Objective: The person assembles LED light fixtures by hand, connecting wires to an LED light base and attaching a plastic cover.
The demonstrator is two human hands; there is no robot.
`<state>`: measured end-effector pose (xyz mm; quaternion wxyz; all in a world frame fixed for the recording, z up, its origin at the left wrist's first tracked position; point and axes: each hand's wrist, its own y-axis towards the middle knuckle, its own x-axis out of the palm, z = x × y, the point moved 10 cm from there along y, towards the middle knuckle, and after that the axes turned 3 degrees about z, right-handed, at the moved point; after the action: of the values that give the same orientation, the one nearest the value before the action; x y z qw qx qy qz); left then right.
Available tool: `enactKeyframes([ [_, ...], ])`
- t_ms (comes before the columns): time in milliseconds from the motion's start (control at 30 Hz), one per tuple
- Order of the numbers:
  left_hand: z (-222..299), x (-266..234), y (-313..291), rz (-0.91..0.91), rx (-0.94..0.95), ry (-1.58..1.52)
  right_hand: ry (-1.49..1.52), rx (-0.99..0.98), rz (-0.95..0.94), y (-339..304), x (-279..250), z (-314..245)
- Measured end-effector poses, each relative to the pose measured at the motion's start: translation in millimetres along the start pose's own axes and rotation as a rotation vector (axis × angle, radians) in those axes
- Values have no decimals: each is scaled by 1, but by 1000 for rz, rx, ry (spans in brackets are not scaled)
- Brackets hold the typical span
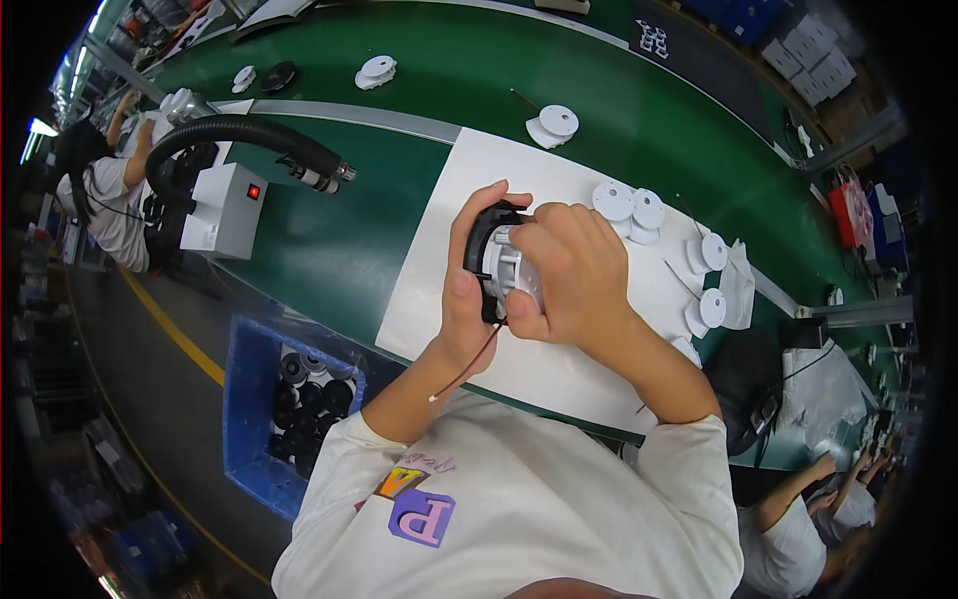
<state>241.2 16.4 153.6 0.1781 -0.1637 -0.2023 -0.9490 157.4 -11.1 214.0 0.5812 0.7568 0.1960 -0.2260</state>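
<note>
- Our left hand (465, 324) holds the black housing (480, 245), right hand (579, 270) the white core (507, 270) — fully seated? We can't tell.
- White units (649, 208), 2 o'clock — no housings on.

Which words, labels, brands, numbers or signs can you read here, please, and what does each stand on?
Shirt: small script above bold letters on yellow and purple patches; wording not quoted.
White box: any marks are too small to read.
Cartons: any print is too blurred to read.
Held part: no lettering that I can make out.
</note>
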Motion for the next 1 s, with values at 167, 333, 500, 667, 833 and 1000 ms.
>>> enactKeyframes([
  [167, 0, -1, -2, -19, -9, 94, 23, 40, -74, -2, 7, 6],
  [333, -15, 10, -12, -86, -116, -30, 340, -10, -40, 1, 12, 8],
  [500, -43, 7, -11, -84, -164, -49, 529, 82, 39, -9, 25, 32],
  [667, -67, 2, -5, 9, -232, -170, 499, 236, 40, -14, 24, 48],
  [833, -64, -10, 6, 115, -154, -138, -96, 221, -345, -4, 34, 55],
  [1000, -27, -55, -29, 150, -135, 50, -522, 361, -474, -13, 19, 183],
])
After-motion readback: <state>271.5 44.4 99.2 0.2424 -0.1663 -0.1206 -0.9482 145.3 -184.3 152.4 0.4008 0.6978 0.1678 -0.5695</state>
